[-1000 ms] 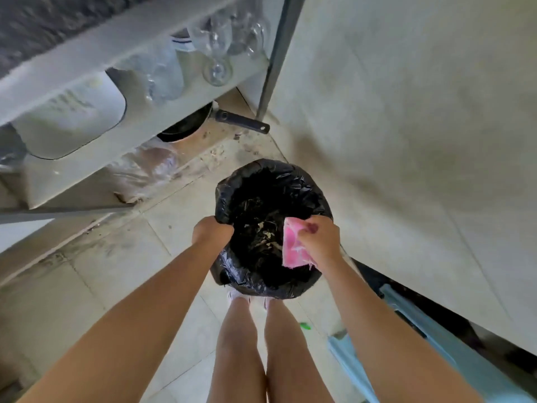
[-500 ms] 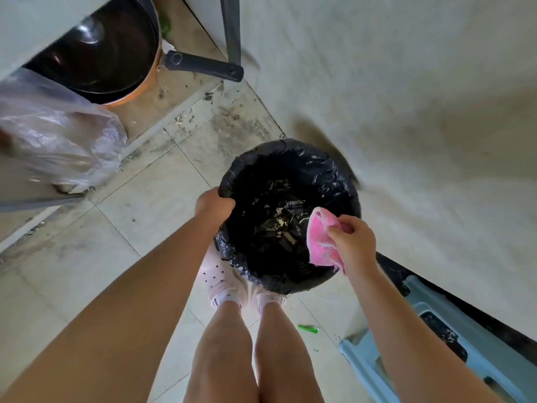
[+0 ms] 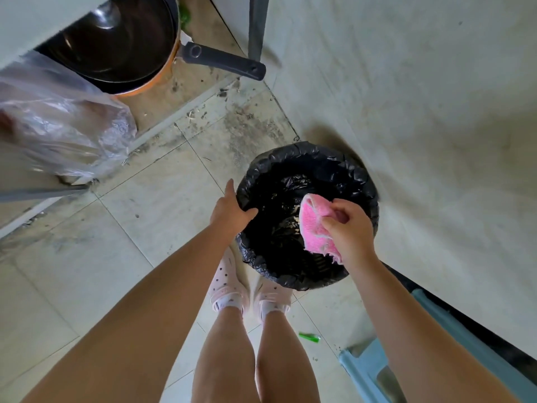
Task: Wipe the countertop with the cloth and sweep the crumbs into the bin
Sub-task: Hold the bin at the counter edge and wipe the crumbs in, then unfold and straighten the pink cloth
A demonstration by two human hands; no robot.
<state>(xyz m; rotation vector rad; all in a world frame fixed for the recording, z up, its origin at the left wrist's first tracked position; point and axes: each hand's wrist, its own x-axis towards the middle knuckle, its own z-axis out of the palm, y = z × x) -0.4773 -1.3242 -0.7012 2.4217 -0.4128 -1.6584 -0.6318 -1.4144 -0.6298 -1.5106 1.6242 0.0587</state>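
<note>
A round bin [image 3: 359,175] lined with a black plastic bag stands on the tiled floor against the wall. Scraps lie in its dark bottom. My left hand [image 3: 231,209] rests on the bin's left rim, thumb hooked over the bag's edge and fingers loose. My right hand [image 3: 347,228] is above the bin's right side, closed on a bunched pink cloth [image 3: 315,229] that hangs over the opening. The countertop is out of view.
A black frying pan [image 3: 116,39] with a long handle sits on a low shelf at the upper left, beside a clear plastic bag [image 3: 61,117]. A light blue stool [image 3: 374,365] stands at the lower right. A small green scrap [image 3: 309,337] lies on the floor near my feet.
The view has tilted down and the bin sits lower, on the floor. My left hand has loosened from a fist on the rim. My right hand has shifted the cloth over the opening.
</note>
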